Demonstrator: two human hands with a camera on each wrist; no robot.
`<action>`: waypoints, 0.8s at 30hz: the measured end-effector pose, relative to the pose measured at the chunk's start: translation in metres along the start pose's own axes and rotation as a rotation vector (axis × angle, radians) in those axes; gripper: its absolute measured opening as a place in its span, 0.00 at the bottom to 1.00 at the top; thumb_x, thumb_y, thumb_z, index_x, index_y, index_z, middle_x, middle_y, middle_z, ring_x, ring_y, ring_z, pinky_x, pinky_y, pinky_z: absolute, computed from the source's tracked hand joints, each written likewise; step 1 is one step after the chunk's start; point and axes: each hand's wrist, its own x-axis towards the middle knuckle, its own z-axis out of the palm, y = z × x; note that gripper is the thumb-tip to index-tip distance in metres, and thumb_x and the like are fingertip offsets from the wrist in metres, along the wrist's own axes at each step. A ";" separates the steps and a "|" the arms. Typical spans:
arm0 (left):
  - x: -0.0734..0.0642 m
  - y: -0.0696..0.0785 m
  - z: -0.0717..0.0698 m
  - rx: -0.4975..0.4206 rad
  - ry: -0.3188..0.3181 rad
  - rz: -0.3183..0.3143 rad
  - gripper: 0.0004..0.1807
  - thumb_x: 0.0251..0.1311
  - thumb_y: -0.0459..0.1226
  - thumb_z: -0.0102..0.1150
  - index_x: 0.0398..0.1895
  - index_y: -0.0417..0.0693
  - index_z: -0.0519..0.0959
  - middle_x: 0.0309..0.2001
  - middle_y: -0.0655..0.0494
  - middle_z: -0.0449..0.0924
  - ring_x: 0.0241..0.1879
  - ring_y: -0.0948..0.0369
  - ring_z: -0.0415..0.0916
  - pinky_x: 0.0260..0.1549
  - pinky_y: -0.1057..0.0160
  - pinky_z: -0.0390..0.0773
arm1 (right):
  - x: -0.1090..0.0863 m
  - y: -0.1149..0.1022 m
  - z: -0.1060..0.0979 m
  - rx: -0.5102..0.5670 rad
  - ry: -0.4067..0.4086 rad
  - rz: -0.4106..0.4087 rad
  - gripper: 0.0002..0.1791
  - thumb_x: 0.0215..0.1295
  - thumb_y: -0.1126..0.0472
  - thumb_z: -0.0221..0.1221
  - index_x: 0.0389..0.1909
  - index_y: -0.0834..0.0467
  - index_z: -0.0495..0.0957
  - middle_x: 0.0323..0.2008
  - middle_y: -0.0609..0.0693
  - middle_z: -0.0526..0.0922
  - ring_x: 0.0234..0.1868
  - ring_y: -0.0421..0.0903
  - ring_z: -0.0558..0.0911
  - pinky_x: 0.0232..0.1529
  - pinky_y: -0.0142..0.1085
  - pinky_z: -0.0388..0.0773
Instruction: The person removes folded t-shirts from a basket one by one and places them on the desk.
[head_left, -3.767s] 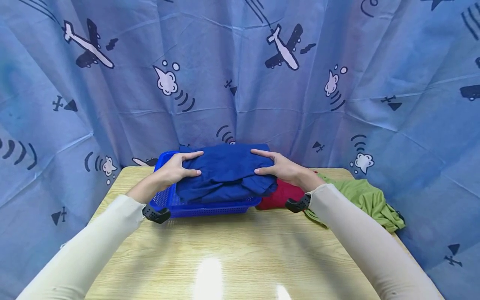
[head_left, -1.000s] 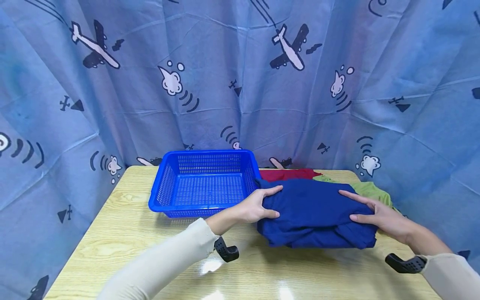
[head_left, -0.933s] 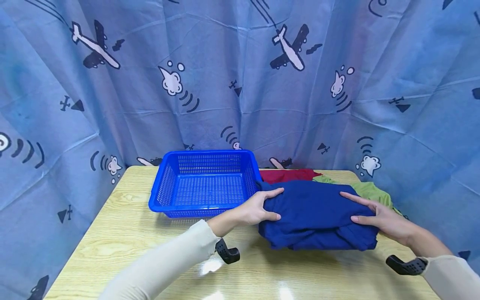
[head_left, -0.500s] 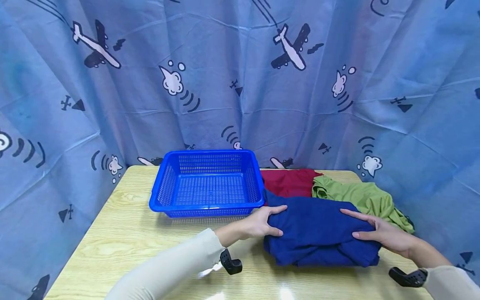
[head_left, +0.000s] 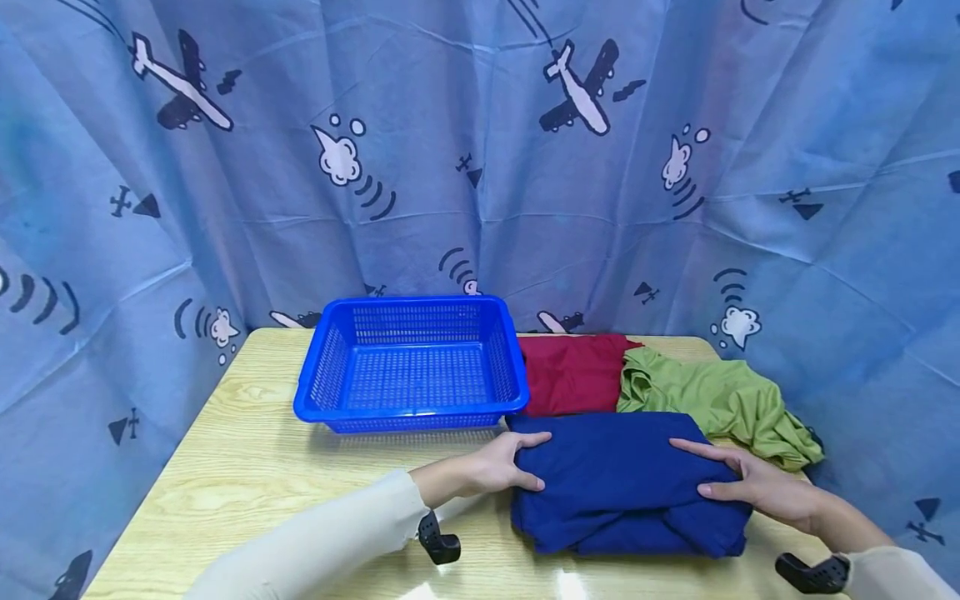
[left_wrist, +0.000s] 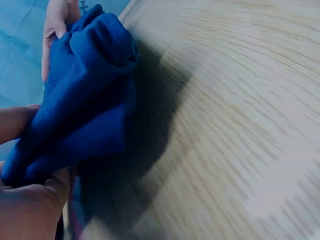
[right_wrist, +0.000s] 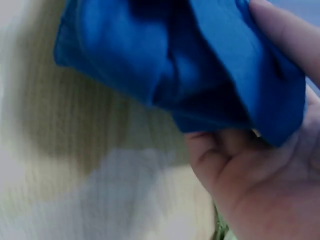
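A folded dark blue cloth, its exact kind not clear, spans between my hands at the front right of the table. My left hand grips its left end, thumb and forefinger on top. At the other end my right hand grips it; in the right wrist view several fingers curl beneath the cloth. In the left wrist view the cloth hangs in loose folds and a shadow lies beside it on the wood. Whether its underside touches the table cannot be told.
Behind my left hand a blue plastic basket with nothing in it stands on the wooden table. A folded red cloth lies right of it, then a crumpled green cloth. A patterned curtain surrounds the back and sides.
Both hands have carried the blue cloth out of the basket, rightward and toward the front. In the last second it has come lower and nearer, uncovering the red and green cloths.
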 end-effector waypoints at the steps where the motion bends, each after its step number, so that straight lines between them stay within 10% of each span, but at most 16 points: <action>1: -0.002 -0.001 -0.001 0.003 -0.003 -0.003 0.42 0.58 0.28 0.68 0.76 0.48 0.64 0.76 0.45 0.64 0.77 0.51 0.59 0.76 0.49 0.61 | 0.001 0.001 0.002 0.000 -0.011 0.000 0.36 0.79 0.60 0.48 0.82 0.48 0.45 0.80 0.51 0.35 0.80 0.41 0.42 0.66 0.77 0.50; 6: -0.009 -0.011 -0.003 0.004 -0.024 -0.033 0.42 0.57 0.27 0.68 0.76 0.48 0.65 0.75 0.45 0.65 0.75 0.52 0.61 0.75 0.50 0.62 | 0.008 0.006 0.010 0.063 -0.098 0.009 0.35 0.80 0.60 0.47 0.82 0.50 0.45 0.79 0.69 0.28 0.80 0.54 0.45 0.71 0.65 0.60; 12: -0.011 -0.023 -0.007 0.023 -0.041 -0.031 0.44 0.55 0.25 0.69 0.77 0.43 0.63 0.72 0.42 0.69 0.73 0.51 0.65 0.74 0.51 0.65 | 0.017 0.015 0.017 0.199 -0.205 -0.036 0.36 0.80 0.64 0.46 0.82 0.55 0.42 0.77 0.75 0.28 0.63 0.15 0.66 0.61 0.25 0.73; 24: -0.010 -0.030 -0.014 0.317 -0.022 0.004 0.44 0.54 0.32 0.73 0.76 0.40 0.64 0.71 0.42 0.70 0.71 0.52 0.68 0.70 0.60 0.69 | 0.020 0.018 0.021 0.107 -0.167 -0.010 0.38 0.76 0.63 0.54 0.81 0.59 0.48 0.75 0.78 0.25 0.55 0.05 0.57 0.54 0.20 0.71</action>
